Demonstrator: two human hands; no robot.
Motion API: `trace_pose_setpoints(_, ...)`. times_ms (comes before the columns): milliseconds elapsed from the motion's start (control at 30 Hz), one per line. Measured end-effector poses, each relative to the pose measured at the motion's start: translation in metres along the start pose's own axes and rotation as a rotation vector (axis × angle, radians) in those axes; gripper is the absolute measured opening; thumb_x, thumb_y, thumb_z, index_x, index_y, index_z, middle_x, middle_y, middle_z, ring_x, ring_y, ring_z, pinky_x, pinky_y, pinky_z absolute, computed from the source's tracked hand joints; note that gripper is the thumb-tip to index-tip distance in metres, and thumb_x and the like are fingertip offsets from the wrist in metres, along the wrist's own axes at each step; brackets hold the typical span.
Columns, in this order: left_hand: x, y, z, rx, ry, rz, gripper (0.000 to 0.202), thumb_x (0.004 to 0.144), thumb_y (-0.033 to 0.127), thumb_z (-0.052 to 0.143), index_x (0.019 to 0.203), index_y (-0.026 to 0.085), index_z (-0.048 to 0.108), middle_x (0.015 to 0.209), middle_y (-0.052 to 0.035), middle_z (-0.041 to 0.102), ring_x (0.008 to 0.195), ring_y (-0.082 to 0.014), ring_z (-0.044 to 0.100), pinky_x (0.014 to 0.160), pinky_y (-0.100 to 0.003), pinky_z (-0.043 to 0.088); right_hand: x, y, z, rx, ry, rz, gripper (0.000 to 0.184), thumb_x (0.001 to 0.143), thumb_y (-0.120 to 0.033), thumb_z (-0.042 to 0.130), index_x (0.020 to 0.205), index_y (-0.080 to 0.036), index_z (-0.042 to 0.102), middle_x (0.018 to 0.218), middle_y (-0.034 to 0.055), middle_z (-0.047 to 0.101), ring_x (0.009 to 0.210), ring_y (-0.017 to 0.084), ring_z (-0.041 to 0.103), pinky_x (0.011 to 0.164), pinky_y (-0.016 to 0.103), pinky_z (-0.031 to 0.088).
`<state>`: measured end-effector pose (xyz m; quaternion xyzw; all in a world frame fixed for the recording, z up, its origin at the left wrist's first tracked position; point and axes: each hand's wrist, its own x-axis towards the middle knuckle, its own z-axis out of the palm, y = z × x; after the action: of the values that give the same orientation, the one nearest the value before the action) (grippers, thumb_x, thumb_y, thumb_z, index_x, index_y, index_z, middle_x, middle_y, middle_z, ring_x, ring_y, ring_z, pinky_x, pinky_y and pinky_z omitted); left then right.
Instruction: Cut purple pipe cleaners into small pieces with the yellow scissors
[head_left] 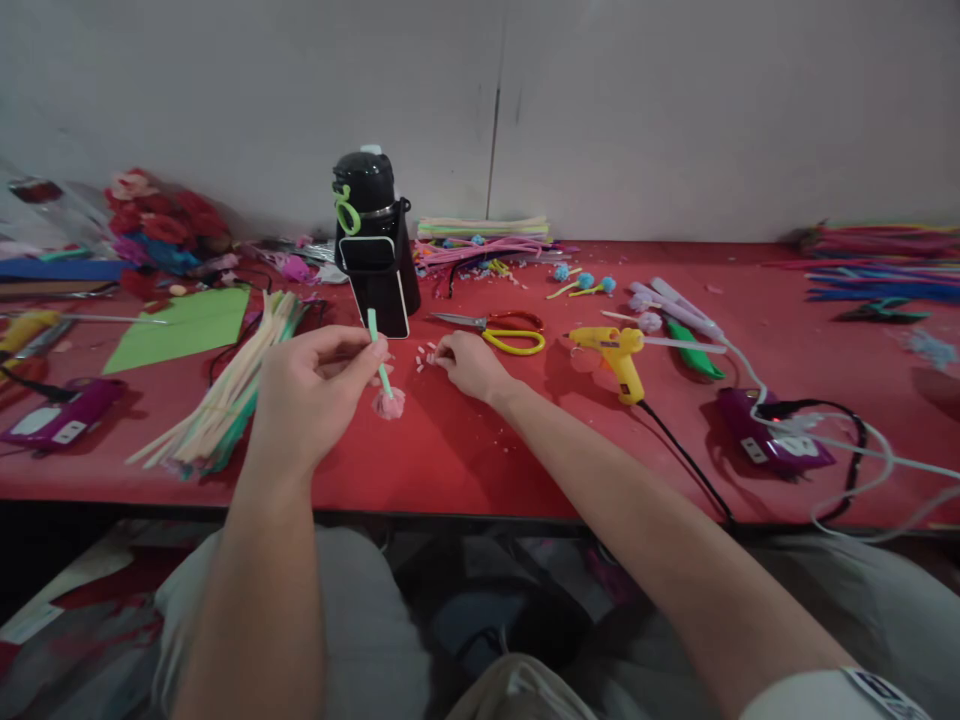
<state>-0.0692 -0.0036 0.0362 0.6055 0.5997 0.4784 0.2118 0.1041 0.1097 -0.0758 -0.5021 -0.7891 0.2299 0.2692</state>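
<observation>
My left hand [319,385] pinches the light green stem of a small pipe-cleaner flower [388,403], whose fluffy pink head hangs downward above the red table. To its right, my right hand [469,362] rests low at a little pile of short pale pink pieces [425,355]. Its fingertips are drawn together, and whatever may be between them is hidden. Just beyond that hand lie scissors [514,332] with red and yellow handles. A phone with a white edge [381,290] leans against a black bottle [371,190] behind the flower.
A yellow glue gun [611,350] lies at right, its cord running over the front edge. Purple power boxes [772,435] sit on both sides. At left are a bundle of pipe cleaners [225,400] and a green sheet [180,325]. Blue pompom stems [585,283] lie farther back.
</observation>
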Motion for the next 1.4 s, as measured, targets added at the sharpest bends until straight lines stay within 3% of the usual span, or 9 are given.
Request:
trace_pose_setpoints(133,0.001,-0.001,0.006,0.002,-0.015,0.01,0.015,0.077,0.034,0.077,0.083,0.02,0.077,0.076,-0.0016,0.076,0.065,-0.0154,0.071,0.063,-0.024,0.06,-0.003,0.002,-0.005,0.023,0.033,0.022,0.008,0.093,-0.014,0.061,0.09,-0.014,0.069,0.1,0.0118,0.07,0.093,0.02,0.061,0.087,0.032,0.044)
trace_pose_setpoints(300,0.0,-0.003,0.02,-0.04,-0.106,0.012,0.012,0.078,0.032,0.077,0.082,0.021,0.075,0.079,-0.0023,0.077,0.07,-0.0172,0.073,0.066,-0.026,0.061,-0.02,0.003,-0.027,0.132,0.055,0.015,0.011,0.091,-0.014,0.061,0.099,-0.015,0.069,0.095,0.0073,0.073,0.086,0.017,0.065,0.083,0.03,0.049)
trace_pose_setpoints(433,-0.008,0.0,0.039,-0.115,-0.217,0.023,0.011,0.079,0.031,0.076,0.08,0.021,0.074,0.077,-0.0027,0.077,0.065,-0.0179,0.073,0.062,-0.027,0.061,-0.057,-0.001,-0.058,0.369,0.086,-0.071,0.015,0.088,-0.017,0.063,0.099,-0.017,0.073,0.1,0.0068,0.076,0.091,0.018,0.067,0.086,0.032,0.051)
trace_pose_setpoints(500,-0.014,0.005,0.05,-0.147,-0.28,0.03,0.011,0.081,0.032,0.074,0.079,0.021,0.073,0.073,-0.0026,0.075,0.06,-0.0178,0.072,0.059,-0.028,0.061,-0.083,-0.005,-0.075,0.442,0.086,-0.083,0.012,0.088,-0.024,0.064,0.093,-0.018,0.074,0.091,0.0045,0.076,0.083,0.017,0.066,0.079,0.031,0.052)
trace_pose_setpoints(700,-0.031,0.025,0.074,-0.194,-0.461,0.09,0.015,0.086,0.032,0.07,0.077,0.02,0.071,0.071,-0.002,0.073,0.06,-0.017,0.071,0.061,-0.027,0.059,-0.146,-0.015,-0.11,0.474,0.164,0.063,0.023,0.087,-0.039,0.071,0.08,-0.018,0.073,0.072,0.0013,0.07,0.063,0.012,0.058,0.062,0.027,0.046)
trace_pose_setpoints(867,-0.037,0.027,0.085,-0.165,-0.55,0.13,0.016,0.09,0.034,0.067,0.08,0.021,0.071,0.073,-0.0013,0.074,0.064,-0.0159,0.071,0.064,-0.026,0.058,-0.164,-0.012,-0.114,0.48,0.215,0.079,0.024,0.089,-0.042,0.068,0.084,-0.019,0.072,0.075,0.0022,0.071,0.066,0.014,0.06,0.063,0.027,0.047)
trace_pose_setpoints(1400,-0.045,0.025,0.095,-0.158,-0.672,0.04,0.018,0.095,0.034,0.059,0.084,0.022,0.063,0.061,0.002,0.068,0.056,-0.0139,0.066,0.06,-0.024,0.054,-0.166,-0.017,-0.104,0.39,0.221,0.013,0.012,0.092,-0.027,0.06,0.083,-0.02,0.064,0.078,0.0011,0.068,0.068,0.014,0.059,0.064,0.027,0.048)
